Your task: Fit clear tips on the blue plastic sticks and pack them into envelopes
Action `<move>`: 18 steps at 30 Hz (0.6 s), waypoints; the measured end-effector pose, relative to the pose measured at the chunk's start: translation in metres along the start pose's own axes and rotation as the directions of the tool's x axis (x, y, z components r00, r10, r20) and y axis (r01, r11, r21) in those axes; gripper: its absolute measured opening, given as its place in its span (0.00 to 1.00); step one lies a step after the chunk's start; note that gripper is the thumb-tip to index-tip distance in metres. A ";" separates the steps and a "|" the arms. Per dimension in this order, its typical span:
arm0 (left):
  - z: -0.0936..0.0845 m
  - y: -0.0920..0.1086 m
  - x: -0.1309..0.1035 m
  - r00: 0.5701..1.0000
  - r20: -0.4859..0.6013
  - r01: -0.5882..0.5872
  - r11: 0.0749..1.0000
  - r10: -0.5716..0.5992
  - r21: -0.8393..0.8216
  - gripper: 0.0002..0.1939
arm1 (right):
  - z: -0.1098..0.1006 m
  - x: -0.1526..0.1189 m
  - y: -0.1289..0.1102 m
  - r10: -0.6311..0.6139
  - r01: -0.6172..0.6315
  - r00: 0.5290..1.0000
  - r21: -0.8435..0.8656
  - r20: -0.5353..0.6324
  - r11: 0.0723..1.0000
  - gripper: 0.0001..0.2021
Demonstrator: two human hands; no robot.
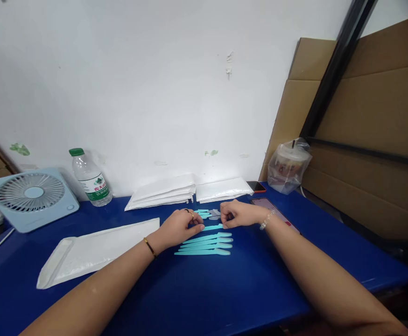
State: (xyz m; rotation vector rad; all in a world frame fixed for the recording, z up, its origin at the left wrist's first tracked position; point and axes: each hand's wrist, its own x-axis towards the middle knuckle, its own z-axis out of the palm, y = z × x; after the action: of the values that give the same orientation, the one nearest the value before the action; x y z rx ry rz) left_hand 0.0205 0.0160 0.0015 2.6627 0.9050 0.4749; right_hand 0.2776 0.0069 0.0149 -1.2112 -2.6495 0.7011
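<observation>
A slim turquoise eyebrow razor (pixel 213 227) lies level between my two hands, just above the blue table. My left hand (pixel 181 227) is closed with thumb and fingertips at its left end. At its right end, my right hand (pixel 237 213) pinches the razor, hiding the tip. Nearer to me, several matching razors (pixel 204 246) lie side by side in a row, their wider ends to the right. Behind my hands sit a small heap of turquoise razors (pixel 201 213) and some translucent pale pieces (pixel 214 214), partly covered by my fingers.
A white padded mailer (pixel 102 249) lies left on the blue table (pixel 197 294). More mailers (pixel 165 190) are stacked by the wall. A fan (pixel 32 198) and water bottle (pixel 91 179) stand left; phones (pixel 274 210) and a bagged drink cup (pixel 288 165) are right.
</observation>
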 end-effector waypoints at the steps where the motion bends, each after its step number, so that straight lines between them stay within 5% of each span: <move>1: 0.001 0.003 0.000 0.999 0.031 -0.014 1.000 0.014 0.002 0.13 | 0.001 0.001 -0.001 -0.018 0.018 0.999 -0.003 -0.037 1.000 0.08; 6: -0.002 -0.005 0.003 0.999 0.040 0.017 0.997 -0.020 0.076 0.12 | 0.005 0.004 -0.004 -0.069 0.052 0.981 -0.093 -0.183 0.994 0.06; 13: -0.007 -0.029 0.005 0.989 -0.017 0.149 0.974 -0.148 0.173 0.08 | 0.010 0.013 0.010 0.023 -0.098 0.922 -0.175 -0.387 0.980 0.04; 18: -0.003 -0.030 0.005 0.985 -0.066 0.168 0.969 -0.158 0.180 0.09 | 0.006 0.006 0.000 0.023 -0.078 0.947 -0.159 -0.321 0.984 0.04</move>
State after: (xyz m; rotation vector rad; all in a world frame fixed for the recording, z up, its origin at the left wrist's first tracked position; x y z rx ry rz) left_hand 0.0072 0.0418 -0.0061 2.7192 1.2278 0.4417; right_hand 0.2715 0.0095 0.0094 -1.3119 -2.4529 0.2593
